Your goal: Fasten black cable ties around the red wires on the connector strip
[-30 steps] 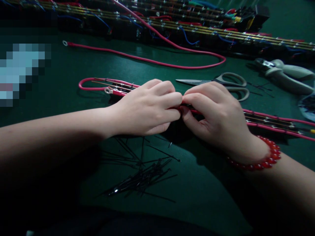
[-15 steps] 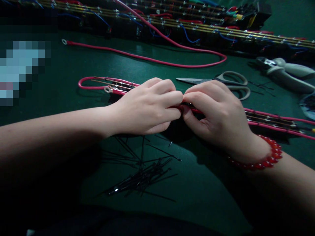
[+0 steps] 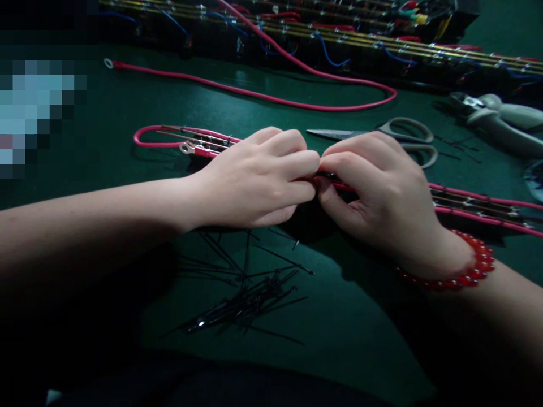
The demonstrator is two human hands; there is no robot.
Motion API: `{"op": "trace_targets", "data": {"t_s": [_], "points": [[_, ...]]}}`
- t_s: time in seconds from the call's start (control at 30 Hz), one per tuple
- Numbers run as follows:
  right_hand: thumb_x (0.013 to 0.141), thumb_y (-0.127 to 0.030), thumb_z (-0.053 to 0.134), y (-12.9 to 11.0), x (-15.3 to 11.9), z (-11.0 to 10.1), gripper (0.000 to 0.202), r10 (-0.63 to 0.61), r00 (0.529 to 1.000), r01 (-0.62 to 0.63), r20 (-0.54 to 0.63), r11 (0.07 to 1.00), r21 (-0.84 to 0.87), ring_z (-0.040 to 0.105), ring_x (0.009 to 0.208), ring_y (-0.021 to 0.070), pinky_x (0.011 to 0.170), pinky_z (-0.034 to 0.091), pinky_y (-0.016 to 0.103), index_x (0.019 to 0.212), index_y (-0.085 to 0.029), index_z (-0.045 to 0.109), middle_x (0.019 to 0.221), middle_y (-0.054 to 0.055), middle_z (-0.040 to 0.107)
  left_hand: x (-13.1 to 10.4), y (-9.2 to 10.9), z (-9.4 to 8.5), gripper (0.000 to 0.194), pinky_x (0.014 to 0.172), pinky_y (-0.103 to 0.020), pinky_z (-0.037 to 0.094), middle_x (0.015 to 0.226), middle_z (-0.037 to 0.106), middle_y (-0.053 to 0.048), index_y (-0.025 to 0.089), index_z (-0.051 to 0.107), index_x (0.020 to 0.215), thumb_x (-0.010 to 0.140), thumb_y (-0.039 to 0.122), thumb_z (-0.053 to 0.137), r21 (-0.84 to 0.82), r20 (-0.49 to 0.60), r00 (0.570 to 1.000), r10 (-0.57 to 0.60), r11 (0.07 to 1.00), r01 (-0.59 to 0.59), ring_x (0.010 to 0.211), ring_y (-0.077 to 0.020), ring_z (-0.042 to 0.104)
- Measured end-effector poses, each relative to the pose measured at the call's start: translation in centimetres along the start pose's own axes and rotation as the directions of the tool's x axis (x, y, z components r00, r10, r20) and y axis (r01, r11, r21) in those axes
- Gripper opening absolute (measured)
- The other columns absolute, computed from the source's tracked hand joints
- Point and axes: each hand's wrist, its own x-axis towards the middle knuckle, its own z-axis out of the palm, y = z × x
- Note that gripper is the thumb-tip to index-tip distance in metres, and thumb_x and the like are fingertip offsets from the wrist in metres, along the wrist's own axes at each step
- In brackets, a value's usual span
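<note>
A long dark strip with brass rods lies across the green table, and a red cable runs along both its sides, looped at the left end with a ring terminal. My left hand lies over the middle of the strip, fingers curled and pressed together. Touching its fingertips, my right hand pinches at the strip beside the red cable, with thumb and forefinger together. What the fingertips hold is hidden. A red bead bracelet is on the right wrist.
Scissors lie behind my right hand, with grey-handled cutters at the far right. Several black cable ties are scattered in front. Another red cable and long wired strips lie at the back.
The view has shifted slightly. Both hands keep nearly the same closed pose, fingertips together at the strip.
</note>
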Motion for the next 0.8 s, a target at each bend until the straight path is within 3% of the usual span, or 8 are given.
{"op": "trace_targets", "data": {"t_s": [0.17, 0.3, 0.53, 0.7, 0.8], "points": [[0.095, -0.02, 0.053, 0.09, -0.01, 0.08, 0.011, -0.021, 1.0, 0.021, 0.003, 1.0, -0.023, 0.066, 0.099, 0.0292, 0.082, 0.055, 0.044, 0.098, -0.02, 0.063, 0.104, 0.012, 0.07, 0.09, 0.0, -0.11, 0.024, 0.104, -0.055, 0.047, 0.113, 0.061, -0.001, 0.024, 0.069, 0.092, 0.09, 0.034, 0.047, -0.157, 0.04, 0.991, -0.127, 0.979, 0.132, 0.129, -0.0326, 0.053], [0.096, -0.019, 0.054, 0.14, -0.11, 0.16, 0.009, -0.034, 0.999, 0.033, -0.017, 0.999, -0.033, 0.067, 0.098, 0.0295, 0.08, 0.055, 0.044, 0.098, -0.019, 0.062, 0.104, 0.012, 0.069, 0.08, -0.04, -0.14, 0.022, 0.097, -0.049, 0.052, 0.111, 0.061, 0.0, 0.023, 0.07, 0.087, 0.088, 0.034, 0.051, -0.225, -0.002, 0.988, -0.153, 0.963, 0.149, 0.124, -0.0306, 0.056], [0.097, -0.019, 0.052, 0.08, -0.18, 0.06, 0.01, -0.014, 1.0, 0.014, 0.004, 1.0, -0.026, 0.067, 0.098, 0.0294, 0.082, 0.055, 0.045, 0.1, -0.019, 0.062, 0.106, 0.012, 0.068, -0.02, -0.07, -0.16, 0.024, 0.096, -0.046, 0.052, 0.113, 0.062, 0.002, 0.025, 0.071, 0.09, 0.091, 0.034, 0.049, -0.213, -0.026, 0.991, -0.132, 0.969, 0.123, 0.123, -0.0283, 0.058], [0.097, -0.019, 0.052, 0.14, -0.12, 0.12, 0.011, -0.035, 0.999, 0.035, -0.003, 0.999, -0.019, 0.066, 0.098, 0.0318, 0.082, 0.055, 0.047, 0.1, -0.018, 0.062, 0.105, 0.014, 0.068, 0.08, 0.01, -0.22, 0.025, 0.104, -0.052, 0.049, 0.121, 0.061, 0.001, 0.025, 0.07, 0.095, 0.092, 0.036, 0.047, -0.14, 0.092, 0.984, -0.156, 0.976, 0.167, 0.13, -0.0311, 0.054], [0.096, -0.019, 0.052, 0.12, -0.14, 0.12, 0.011, -0.015, 1.0, 0.015, 0.0, 1.0, -0.01, 0.066, 0.098, 0.0311, 0.082, 0.055, 0.047, 0.1, -0.02, 0.063, 0.105, 0.012, 0.068, 0.11, 0.03, -0.19, 0.025, 0.105, -0.054, 0.048, 0.119, 0.061, 0.001, 0.026, 0.07, 0.095, 0.091, 0.036, 0.047, -0.15, 0.071, 0.986, -0.151, 0.976, 0.16, 0.13, -0.0316, 0.054]]}}
